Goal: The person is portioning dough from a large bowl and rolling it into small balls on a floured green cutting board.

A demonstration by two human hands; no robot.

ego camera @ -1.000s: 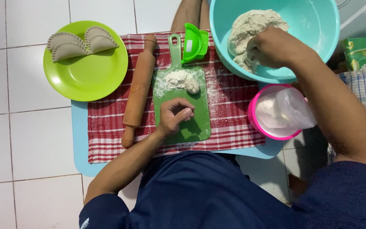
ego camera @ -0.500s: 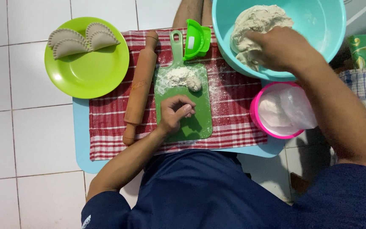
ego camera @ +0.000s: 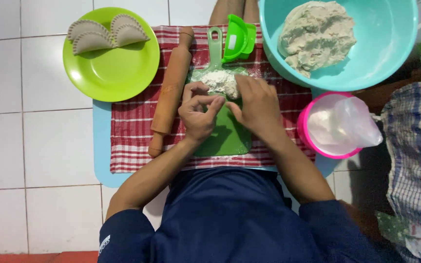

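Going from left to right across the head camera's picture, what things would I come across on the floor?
Lime green plate with two folded pastries → wooden rolling pin → left hand → right hand on the green cutting board → pink bowl → checked cloth.

Glossy plastic cutting board, matt wooden rolling pin, woven checked cloth.

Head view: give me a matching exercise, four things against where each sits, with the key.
Things:
1. Folded pastries
2. Dough mass
3. Rolling pin
4. Flour pile

Places:
A. In the turquoise bowl
B. On the green cutting board
C. On the lime plate
D. On the checked cloth

Pairs: 1-C, 2-A, 3-D, 4-B
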